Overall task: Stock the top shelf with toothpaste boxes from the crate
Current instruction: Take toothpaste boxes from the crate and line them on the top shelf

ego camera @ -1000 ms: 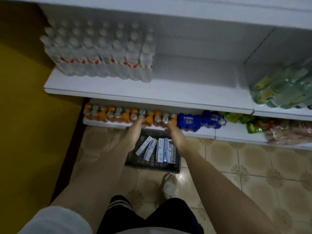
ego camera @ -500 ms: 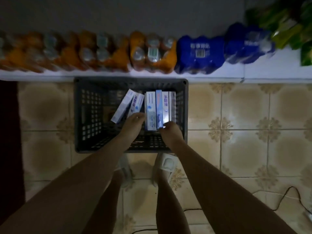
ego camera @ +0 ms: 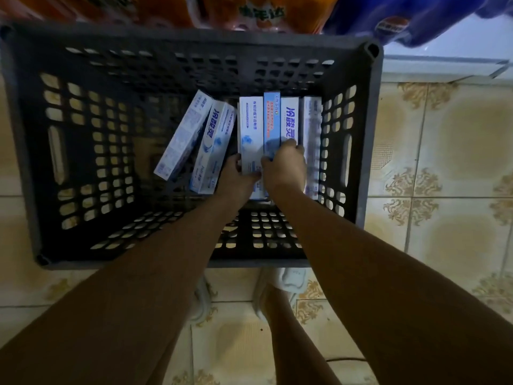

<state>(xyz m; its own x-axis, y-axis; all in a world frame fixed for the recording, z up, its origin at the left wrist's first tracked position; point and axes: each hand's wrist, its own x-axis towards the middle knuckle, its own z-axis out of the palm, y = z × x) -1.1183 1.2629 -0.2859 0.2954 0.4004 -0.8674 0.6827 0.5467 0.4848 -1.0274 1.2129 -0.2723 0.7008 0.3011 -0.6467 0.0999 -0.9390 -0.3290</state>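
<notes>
Both hands are seen lowered into the dark slotted crate (ego camera: 83, 245). The left hand (ego camera: 236, 180) is closed on the near end of a white toothpaste box (ego camera: 250, 129), thumb on its left edge. The right hand (ego camera: 284, 168) is curled over the near ends of the adjoining light-blue box (ego camera: 271, 118) and the white box with blue lettering (ego camera: 289, 118); whether these are actually gripped cannot be told.

Four boxes are packed upright side by side against the crate's right wall, the rightmost (ego camera: 312, 134) touching it. Two further boxes (ego camera: 200, 140) are leaned to the left of this row, tilted. The crate's left half is unoccupied.

The crate is set on a patterned tile floor (ego camera: 444, 162). Orange packs (ego camera: 249, 12) and blue packs (ego camera: 402, 20) are noted just beyond its far rim.
</notes>
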